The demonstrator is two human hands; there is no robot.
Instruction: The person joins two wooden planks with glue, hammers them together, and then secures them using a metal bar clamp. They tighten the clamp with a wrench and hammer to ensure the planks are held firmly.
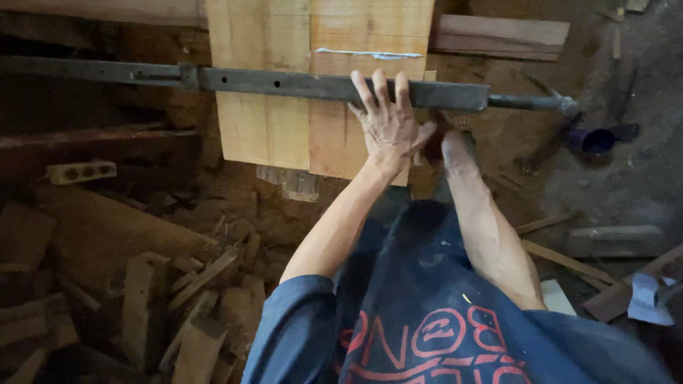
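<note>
Boards (313, 85) lie glued edge to edge under a heavy, stiff bar clamp (284, 82). Left hand (388, 124) presses flat, fingers spread; right hand (455, 142) sits beside, grip unclear. Best held at the bar.

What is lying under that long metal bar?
Under the metal bar lie two pale wooden boards side by side, a white glue line at their top. The left hand presses there; the right hand is partly hidden.
</note>
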